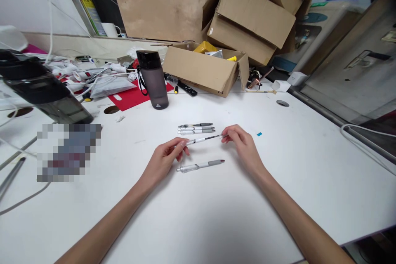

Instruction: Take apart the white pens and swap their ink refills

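Between my hands, a slim pen with a white barrel lies nearly level above the table, its thin dark refill showing toward the right. My left hand is closed, pinching the barrel's left end. The fingertips of my right hand are closed on the refill's right end; whether they also hold a small tip piece is hard to see. Closer to me lies a white pen with a grey grip. Just beyond my hands, several similar pens lie side by side.
A small blue piece lies right of my right hand. Farther back stand a dark water bottle and an open cardboard box. Another bottle and a blurred-out flat object are at left. Cables and clutter fill the back left.
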`<state>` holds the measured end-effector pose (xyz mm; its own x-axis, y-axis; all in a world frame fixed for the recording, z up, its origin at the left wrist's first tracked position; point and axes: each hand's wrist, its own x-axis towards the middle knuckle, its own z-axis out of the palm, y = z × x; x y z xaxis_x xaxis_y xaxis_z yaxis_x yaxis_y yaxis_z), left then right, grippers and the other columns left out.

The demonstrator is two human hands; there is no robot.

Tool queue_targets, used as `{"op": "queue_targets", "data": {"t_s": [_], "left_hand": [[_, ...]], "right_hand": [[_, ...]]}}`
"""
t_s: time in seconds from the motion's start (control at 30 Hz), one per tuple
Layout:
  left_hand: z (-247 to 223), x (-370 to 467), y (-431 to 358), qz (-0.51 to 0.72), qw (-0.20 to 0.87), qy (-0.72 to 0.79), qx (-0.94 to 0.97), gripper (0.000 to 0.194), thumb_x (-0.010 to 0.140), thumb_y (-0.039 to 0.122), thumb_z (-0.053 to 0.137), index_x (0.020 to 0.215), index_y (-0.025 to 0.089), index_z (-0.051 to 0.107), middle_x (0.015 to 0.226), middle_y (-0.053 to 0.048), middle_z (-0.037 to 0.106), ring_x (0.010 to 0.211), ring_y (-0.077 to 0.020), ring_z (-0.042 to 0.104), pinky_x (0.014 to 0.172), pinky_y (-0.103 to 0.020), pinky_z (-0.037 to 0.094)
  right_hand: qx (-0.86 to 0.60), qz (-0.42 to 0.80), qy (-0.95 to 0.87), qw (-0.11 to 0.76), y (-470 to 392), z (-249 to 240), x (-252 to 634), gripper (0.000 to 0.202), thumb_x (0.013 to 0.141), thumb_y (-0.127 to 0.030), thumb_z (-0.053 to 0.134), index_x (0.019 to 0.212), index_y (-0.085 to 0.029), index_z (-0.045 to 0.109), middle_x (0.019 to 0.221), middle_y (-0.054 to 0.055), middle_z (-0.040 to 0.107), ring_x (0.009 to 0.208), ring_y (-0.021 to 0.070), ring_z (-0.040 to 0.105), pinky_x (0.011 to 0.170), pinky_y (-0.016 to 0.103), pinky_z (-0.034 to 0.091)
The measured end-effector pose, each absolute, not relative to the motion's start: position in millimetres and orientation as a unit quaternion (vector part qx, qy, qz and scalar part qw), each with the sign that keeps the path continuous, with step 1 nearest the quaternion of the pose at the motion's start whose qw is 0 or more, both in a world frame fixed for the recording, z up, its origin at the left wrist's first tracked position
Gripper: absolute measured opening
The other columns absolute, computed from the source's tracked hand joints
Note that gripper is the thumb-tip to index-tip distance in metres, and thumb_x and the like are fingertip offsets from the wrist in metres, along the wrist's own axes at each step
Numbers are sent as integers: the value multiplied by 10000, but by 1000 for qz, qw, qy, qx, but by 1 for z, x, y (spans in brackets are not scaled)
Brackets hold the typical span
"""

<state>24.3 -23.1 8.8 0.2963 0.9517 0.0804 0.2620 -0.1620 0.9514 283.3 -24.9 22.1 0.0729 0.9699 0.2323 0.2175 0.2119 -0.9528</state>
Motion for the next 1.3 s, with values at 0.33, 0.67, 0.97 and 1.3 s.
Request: {"op": "queue_targets", "data": {"t_s": [0.33,0.67,0.97,1.3], "left_hand": [[8,22,-23,363,457,461,669,333,1007,498,524,1019,229,718,874,-13,692,725,-164,514,709,-262,406],[9,11,-14,356,457,456,676,334,1008,478,522,1123,225,708,936,-25,698,757,-170,536,767,-273,434],[9,9,-13,359,446,471,671,345,1011,487,515,1113,220,708,930,-27,690,749,-160,529,768,-274,430],[8,9,-13,346,427,483,682,384,999,510,512,1134,224,729,895,-31,703,753,-172,555,735,-274,439]], "right_hand": [[-472,453,-583,481,-28,16,273,336,981,-482,549,805,-209,632,839,21,636,732,165,615,760,305,487],[-496,436,-547,514,-24,18,280,332,965,-438,560,746,-197,624,786,12,612,698,154,579,738,298,459],[-521,368,-551,538,-21,21,292,344,977,-445,552,733,-206,590,813,15,610,703,153,566,737,304,442],[-501,365,-585,523,-27,24,284,217,937,-441,639,925,-227,670,989,28,641,792,163,664,805,322,522]]}}
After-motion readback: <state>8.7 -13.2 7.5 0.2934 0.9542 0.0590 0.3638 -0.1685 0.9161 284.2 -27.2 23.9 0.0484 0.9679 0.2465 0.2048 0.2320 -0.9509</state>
